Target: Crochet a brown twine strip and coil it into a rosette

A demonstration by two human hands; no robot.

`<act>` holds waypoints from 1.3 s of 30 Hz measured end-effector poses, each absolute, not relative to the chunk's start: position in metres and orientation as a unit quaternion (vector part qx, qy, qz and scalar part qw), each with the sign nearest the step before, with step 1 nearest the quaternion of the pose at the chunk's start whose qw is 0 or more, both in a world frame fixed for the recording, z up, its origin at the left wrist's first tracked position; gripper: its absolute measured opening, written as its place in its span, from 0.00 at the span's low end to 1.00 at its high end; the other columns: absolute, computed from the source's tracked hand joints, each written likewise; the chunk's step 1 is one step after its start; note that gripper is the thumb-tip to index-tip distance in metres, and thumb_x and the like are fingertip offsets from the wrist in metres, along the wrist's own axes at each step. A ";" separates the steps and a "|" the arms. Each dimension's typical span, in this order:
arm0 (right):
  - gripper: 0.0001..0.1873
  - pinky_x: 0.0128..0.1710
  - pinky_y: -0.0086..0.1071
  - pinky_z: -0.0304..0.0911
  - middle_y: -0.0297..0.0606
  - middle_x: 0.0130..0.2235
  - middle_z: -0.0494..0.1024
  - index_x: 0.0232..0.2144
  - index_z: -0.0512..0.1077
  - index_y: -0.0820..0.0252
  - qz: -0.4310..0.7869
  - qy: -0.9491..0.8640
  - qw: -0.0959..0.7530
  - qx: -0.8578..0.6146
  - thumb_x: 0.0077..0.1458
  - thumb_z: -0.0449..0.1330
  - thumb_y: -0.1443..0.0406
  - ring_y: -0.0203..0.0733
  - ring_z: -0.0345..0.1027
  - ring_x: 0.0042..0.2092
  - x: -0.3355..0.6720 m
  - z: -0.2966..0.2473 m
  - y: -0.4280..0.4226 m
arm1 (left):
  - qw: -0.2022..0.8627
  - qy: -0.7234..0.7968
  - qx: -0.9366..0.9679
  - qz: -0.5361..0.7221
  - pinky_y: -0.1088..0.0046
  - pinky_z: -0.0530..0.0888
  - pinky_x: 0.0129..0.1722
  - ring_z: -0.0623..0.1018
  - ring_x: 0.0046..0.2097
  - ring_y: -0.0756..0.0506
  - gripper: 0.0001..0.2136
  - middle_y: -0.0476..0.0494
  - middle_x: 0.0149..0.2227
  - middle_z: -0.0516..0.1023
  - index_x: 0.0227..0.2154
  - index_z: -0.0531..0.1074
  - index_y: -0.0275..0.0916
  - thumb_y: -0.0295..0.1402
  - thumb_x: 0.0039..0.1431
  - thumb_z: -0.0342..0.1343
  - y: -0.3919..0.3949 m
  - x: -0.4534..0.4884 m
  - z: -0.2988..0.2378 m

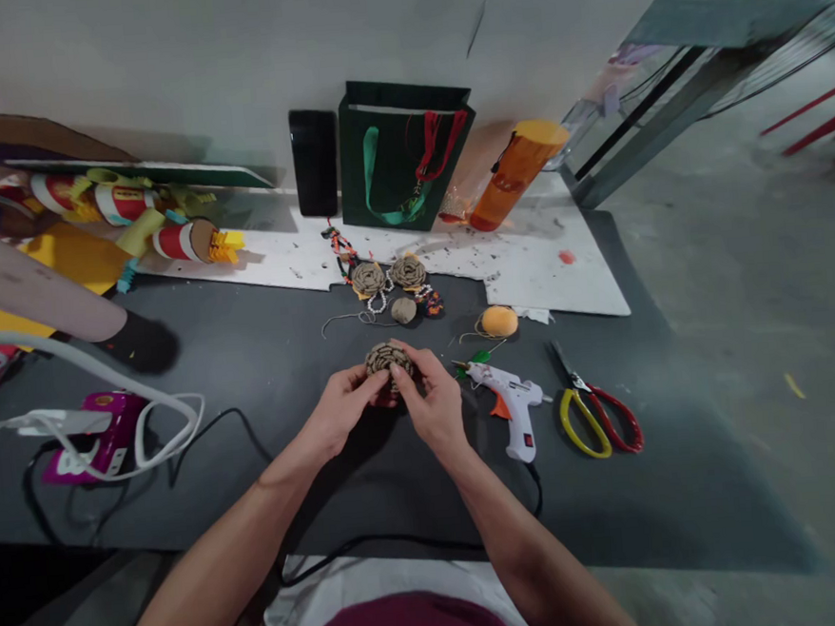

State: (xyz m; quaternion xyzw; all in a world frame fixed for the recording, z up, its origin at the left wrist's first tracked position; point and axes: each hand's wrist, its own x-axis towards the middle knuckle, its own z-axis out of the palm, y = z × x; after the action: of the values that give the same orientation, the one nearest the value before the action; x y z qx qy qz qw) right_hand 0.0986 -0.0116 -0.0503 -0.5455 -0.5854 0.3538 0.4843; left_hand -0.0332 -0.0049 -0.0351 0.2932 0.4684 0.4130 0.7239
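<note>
Both of my hands hold a small round coil of brown jute twine (pixel 387 361) over the dark mat (pixel 264 362). My left hand (pixel 338 409) pinches its left edge, fingers closed on it. My right hand (pixel 434 402) grips its right side, thumb and fingers pressed on the coil. A white hot glue gun (pixel 510 402) lies just right of my right hand. Two finished twine coils with beads (pixel 390 279) lie further back, with a small stone-like ball (pixel 404 310) beside them.
Red and yellow scissors (pixel 600 415) lie right of the glue gun. An orange ball (pixel 499 322), green gift bag (pixel 402 152), orange bottle (pixel 518 172) and black box (pixel 313 161) stand behind. A purple power strip with cables (pixel 97 435) sits left. Paper crafts (pixel 132 218) and another person's leg (pixel 51 300) are far left.
</note>
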 end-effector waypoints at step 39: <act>0.17 0.29 0.30 0.70 0.37 0.33 0.78 0.34 0.73 0.57 0.574 -0.447 0.478 -0.493 0.44 0.67 0.56 0.39 0.72 0.33 0.112 -0.056 -0.001 | 0.732 0.486 0.188 0.439 0.75 0.77 0.29 0.77 0.29 0.50 0.12 0.44 0.29 0.81 0.30 0.79 0.32 0.31 0.40 0.71 0.006 -0.046 -0.030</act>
State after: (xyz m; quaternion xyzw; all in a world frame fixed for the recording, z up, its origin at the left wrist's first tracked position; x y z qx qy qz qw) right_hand 0.1116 -0.0009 -0.0562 -0.4929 -0.4467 0.5736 0.4779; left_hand -0.0456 0.0060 -0.0299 0.1881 0.4861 0.4389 0.7319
